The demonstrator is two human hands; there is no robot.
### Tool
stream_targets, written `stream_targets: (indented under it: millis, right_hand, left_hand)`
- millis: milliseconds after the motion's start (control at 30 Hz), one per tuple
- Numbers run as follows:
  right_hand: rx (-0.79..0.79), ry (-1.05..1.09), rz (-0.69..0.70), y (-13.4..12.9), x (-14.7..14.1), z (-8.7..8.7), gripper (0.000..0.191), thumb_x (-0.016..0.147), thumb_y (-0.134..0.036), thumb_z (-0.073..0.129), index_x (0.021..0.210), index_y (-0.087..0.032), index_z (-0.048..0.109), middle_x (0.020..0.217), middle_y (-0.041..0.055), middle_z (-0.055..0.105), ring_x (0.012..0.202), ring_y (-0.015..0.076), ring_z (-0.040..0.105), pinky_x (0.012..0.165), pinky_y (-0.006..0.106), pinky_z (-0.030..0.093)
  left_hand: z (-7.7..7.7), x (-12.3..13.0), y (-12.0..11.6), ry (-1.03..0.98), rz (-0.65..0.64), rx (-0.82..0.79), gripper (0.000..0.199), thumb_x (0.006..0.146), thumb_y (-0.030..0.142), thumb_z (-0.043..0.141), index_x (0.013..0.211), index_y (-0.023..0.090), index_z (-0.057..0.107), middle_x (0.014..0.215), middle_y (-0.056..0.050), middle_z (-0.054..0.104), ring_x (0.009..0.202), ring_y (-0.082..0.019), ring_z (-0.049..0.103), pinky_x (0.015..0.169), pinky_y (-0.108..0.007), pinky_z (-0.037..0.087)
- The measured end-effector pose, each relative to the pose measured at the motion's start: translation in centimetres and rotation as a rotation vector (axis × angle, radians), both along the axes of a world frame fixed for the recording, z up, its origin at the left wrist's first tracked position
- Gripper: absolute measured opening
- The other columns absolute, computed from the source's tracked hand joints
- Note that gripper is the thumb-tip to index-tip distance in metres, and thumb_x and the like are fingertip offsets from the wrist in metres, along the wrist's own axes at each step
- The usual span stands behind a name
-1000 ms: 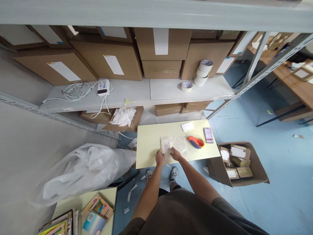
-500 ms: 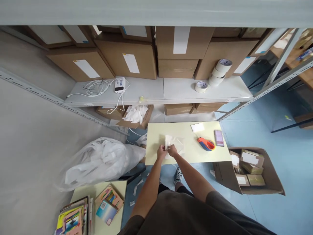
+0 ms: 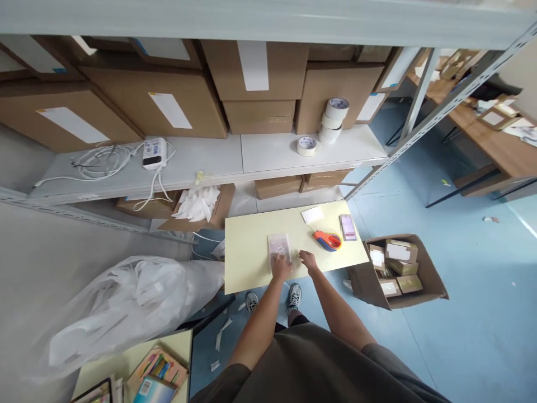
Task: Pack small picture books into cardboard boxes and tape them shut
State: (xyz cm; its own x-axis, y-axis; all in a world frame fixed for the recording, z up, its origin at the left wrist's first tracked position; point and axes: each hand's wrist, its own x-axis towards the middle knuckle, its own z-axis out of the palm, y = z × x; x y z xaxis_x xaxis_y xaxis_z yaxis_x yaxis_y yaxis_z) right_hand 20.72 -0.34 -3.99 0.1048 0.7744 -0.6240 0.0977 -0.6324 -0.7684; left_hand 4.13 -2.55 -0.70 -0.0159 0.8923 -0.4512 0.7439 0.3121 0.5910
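A flat packet in translucent wrapping (image 3: 279, 245) lies on the pale yellow table (image 3: 247, 240). My left hand (image 3: 281, 266) rests on its lower part, with the fingers spread over it. To the right of the packet, my right hand (image 3: 309, 261) is above the table and apart from the packet; its fingers look partly curled, and whether anything small is between them cannot be made out. An orange and blue tape dispenser (image 3: 327, 240) lies beyond my right hand, beside a white card (image 3: 312, 215) and a phone-like object with a blurred screen (image 3: 348, 228).
Shelves ahead bear cardboard boxes (image 3: 258, 116), tape rolls (image 3: 306, 146) and a white device with cables (image 3: 154, 153). An open carton of small boxes (image 3: 428, 282) stands on the floor at right. A plastic bag (image 3: 138, 296) and books (image 3: 157, 369) are at left.
The view has shifted to the right. My hands have moved apart; the left now lies on the packet, which shows a printed surface and lies flat, while the right has let go of it.
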Motion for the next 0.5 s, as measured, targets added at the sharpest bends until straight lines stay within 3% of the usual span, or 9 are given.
stream_targets:
  millis: [133, 233, 333, 500]
  right_hand:
    - [-0.080, 0.106, -0.036, -0.9, 0.1, -0.3, 0.051, 0.085, -0.055, 0.064, 0.122, -0.021, 0.076, 0.134, 0.0153, 0.073, 0.132, 0.0295, 0.064, 0.100, 0.043, 0.054]
    - [-0.093, 0.182, 0.005, -1.1, -1.5, -0.7, 0.051, 0.084, -0.056, 0.066, 0.122, -0.022, 0.076, 0.136, 0.0148, 0.072, 0.135, 0.0297, 0.062, 0.105, 0.047, 0.051]
    - [-0.074, 0.189, 0.071, -1.3, -3.3, -0.8, 0.052, 0.085, -0.059, 0.065, 0.121, -0.023, 0.077, 0.141, 0.0148, 0.070, 0.138, 0.0301, 0.060, 0.108, 0.047, 0.049]
    - [-0.128, 0.215, 0.181, -0.2, -7.8, 0.0, 0.054, 0.086, -0.062, 0.067, 0.122, -0.024, 0.077, 0.147, 0.0162, 0.066, 0.143, 0.0316, 0.057, 0.110, 0.049, 0.048]
  left_hand:
    - [-0.4, -1.5, 0.3, -0.098, 0.031, 0.029, 0.032, 0.085, 0.020, 0.065, 0.116, 0.019, 0.076, 0.140, -0.015, 0.067, 0.137, -0.029, 0.056, 0.122, -0.039, 0.035]
    - [-0.8, -3.6, 0.2, -0.165, 0.218, 0.041, 0.041, 0.085, 0.018, 0.061, 0.124, 0.019, 0.074, 0.141, -0.014, 0.069, 0.138, -0.027, 0.058, 0.120, -0.038, 0.040]
    - [-1.4, -5.9, -0.5, -0.309, 0.425, -0.062, 0.050, 0.085, 0.022, 0.063, 0.134, 0.020, 0.070, 0.140, -0.014, 0.071, 0.132, -0.028, 0.065, 0.111, -0.040, 0.050]
    - [-1.5, -11.1, -1.8, -0.536, 0.588, -0.094, 0.055, 0.091, 0.030, 0.061, 0.145, 0.021, 0.063, 0.148, -0.015, 0.066, 0.136, -0.028, 0.063, 0.106, -0.038, 0.054]
